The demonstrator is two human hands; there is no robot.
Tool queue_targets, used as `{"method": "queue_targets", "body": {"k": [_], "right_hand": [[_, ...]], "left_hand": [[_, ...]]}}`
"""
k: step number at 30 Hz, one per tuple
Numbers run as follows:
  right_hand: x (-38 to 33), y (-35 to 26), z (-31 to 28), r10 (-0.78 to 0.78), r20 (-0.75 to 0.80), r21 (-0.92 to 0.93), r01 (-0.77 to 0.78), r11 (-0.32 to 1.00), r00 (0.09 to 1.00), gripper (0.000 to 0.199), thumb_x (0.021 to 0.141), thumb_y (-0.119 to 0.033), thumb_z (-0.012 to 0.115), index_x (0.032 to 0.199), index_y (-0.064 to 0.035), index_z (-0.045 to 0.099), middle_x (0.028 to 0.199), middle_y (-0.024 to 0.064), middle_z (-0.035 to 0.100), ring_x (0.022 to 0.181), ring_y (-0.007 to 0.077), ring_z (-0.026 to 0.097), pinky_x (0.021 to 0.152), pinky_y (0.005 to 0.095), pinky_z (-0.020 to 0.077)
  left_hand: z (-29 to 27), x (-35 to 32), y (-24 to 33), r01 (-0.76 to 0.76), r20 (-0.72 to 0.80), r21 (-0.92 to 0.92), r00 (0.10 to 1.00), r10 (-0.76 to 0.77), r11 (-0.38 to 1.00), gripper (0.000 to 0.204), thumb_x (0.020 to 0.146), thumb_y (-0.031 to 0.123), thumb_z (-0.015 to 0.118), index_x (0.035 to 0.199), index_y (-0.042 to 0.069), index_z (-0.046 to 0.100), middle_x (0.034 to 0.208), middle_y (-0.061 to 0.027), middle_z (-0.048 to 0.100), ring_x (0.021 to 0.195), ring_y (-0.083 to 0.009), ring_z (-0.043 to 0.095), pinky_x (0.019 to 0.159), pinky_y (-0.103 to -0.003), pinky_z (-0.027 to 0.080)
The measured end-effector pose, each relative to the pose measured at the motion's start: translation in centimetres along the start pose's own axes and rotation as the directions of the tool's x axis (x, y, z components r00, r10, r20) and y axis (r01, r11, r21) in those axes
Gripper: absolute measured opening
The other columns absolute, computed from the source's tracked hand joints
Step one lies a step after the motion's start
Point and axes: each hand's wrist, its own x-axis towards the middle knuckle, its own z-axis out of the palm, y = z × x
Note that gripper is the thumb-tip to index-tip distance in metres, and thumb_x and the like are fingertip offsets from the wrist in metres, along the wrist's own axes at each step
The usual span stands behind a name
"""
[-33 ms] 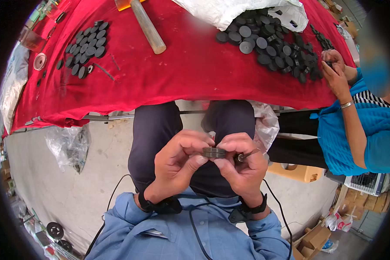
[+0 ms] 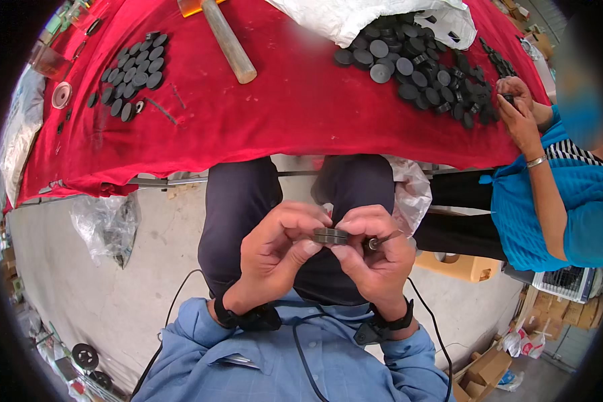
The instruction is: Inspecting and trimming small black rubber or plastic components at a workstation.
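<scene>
Above my lap, a small black grooved disc point(image 2: 330, 236) is held edge-on between the fingertips of both hands. My left hand point(image 2: 278, 248) pinches its left side with thumb and fingers. My right hand point(image 2: 375, 251) pinches the right side. A slim dark tool with a round metallic end point(image 2: 373, 244) is also tucked in the right hand's fingers; most of it is hidden, so I cannot tell its kind.
A red-covered table point(image 2: 268, 120) lies ahead, with a large pile of black discs point(image 2: 415, 74) at right and a smaller group of discs point(image 2: 130, 74) at left. A wooden-handled hammer point(image 2: 229, 43) lies between. At right, a co-worker's hands point(image 2: 518, 107) hold a small dark piece.
</scene>
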Motion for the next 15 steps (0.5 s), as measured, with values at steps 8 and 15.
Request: {"method": "queue_targets", "body": {"k": [8,15], "right_hand": [[0.7,-1.1,0.0,-0.082,0.035,-0.1,0.085,0.991,0.996,0.031,0.073,0.007,0.075,0.101,-0.0035,0.066,0.097,0.0079,0.063,0.057,0.0031,0.049,0.05,0.0189,0.0386],[0.5,-1.0,-0.1,-0.084,0.039,-0.188,0.09,0.978,0.996,0.033,0.072,0.007,0.076,0.102,-0.0058,0.067,0.097,0.0066,0.064,0.059,0.0037,0.05,0.05,0.0195,0.0406]], "left_hand": [[-0.1,-0.1,0.1,0.082,0.054,0.358,0.993,-0.108,0.93,0.022,0.088,-0.002,0.067,0.11,0.0,0.063,0.1,-0.0128,0.065,0.089,-0.0217,0.064,0.081,-0.032,0.051],[-1.2,0.7,1.2,-0.229,0.188,0.522,0.97,0.151,0.822,0.034,0.082,-0.01,0.068,0.115,-0.003,0.062,0.111,-0.0138,0.062,0.097,-0.0187,0.061,0.082,-0.03,0.05]]}}
